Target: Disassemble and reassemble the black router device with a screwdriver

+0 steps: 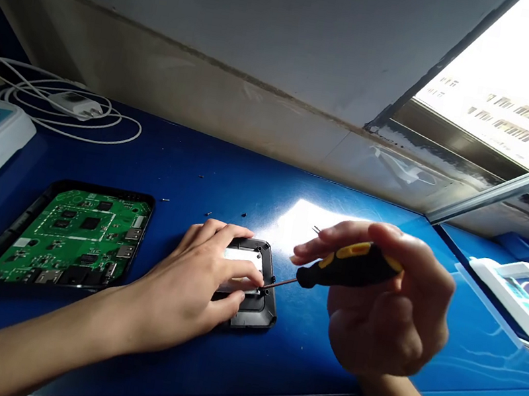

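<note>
Toward the near right, the right hand (388, 304) grasps a yellow-and-black screwdriver (349, 265), its tip down by the near-right corner of a pale metal plate (258, 262). Left of it, the left hand (203, 268) grips and steadies the black cover (253, 319) on which that plate lies, at the middle of the blue table (297, 337). One fastening point appears to be in work; whether its screw is going in or coming out, I cannot tell, and the fingers hide much of the plate. To the left, a green circuit board (72, 234) sits exposed in its black casing (151, 210), so the cover is off and closing up is not done. Farther off, several small screws (166, 200) lie loose. At the far left are coiled white cables (136, 137).
</note>
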### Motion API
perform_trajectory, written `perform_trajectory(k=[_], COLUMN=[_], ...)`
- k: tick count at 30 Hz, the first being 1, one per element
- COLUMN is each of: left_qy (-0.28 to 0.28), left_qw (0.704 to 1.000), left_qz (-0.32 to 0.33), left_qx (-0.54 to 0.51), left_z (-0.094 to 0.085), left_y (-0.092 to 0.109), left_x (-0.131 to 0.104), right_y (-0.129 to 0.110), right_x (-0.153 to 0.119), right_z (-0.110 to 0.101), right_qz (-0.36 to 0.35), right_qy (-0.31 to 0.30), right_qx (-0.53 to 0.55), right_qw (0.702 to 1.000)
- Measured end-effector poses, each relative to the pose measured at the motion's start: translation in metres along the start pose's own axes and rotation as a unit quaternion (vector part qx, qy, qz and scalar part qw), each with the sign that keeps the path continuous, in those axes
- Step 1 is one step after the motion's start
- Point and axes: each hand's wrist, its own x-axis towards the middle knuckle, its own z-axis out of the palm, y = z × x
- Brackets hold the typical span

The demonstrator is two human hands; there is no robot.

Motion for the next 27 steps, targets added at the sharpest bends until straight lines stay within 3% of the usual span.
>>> perform_trajectory(k=[7,10,15,23,27], left_qy=[0.005,0.006,0.002,-0.010,-0.013], left_qw=[1.000,1.000,1.000,1.000,1.000], left_qz=[0.005,0.010,0.011,-0.001,-0.008], left_qx=[-0.001,0.009,0.016,0.009,0.008], left_z=[0.0001,0.0003,0.0005,-0.0011,-0.0016], left_y=[-0.0008,-0.0007,0.0000,0.0016,0.0024], left_x=[-0.0008,-0.0009,0.0002,-0.0003,-0.0007], right_y=[0.0032,0.0064,0.0024,0.0044,0.0023], right_x=[0.0058,0.0072,0.0028,0.0076,0.0019], right_z=[0.0053,0.0058,0.0069,0.0075,0.0099], right_qz=[-0.042,-0.066,-0.002,-0.068,-0.039], right_qy=[0.019,0.021,0.000,0.012,0.020], right_qx=[-0.024,0.012,0.039,0.015,0.049], right_qw=[0.999,0.998,0.999,0.998,0.998])
